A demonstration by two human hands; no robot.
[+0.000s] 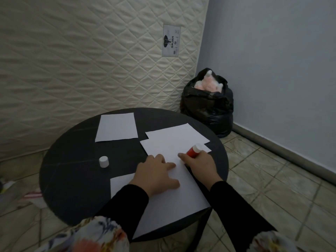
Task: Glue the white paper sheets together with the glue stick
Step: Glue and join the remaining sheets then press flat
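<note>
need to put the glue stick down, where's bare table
Bare table lies left, around the cap, between the far sheet and the near sheet. The right side is crowded with overlapping sheets and both hands.

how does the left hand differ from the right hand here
The left hand lies flat with spread fingers, pressing the near paper sheet; the right hand is curled round the red glue stick. The left holds nothing; the right holds the stick uncapped. Both wear black sleeves.
</note>
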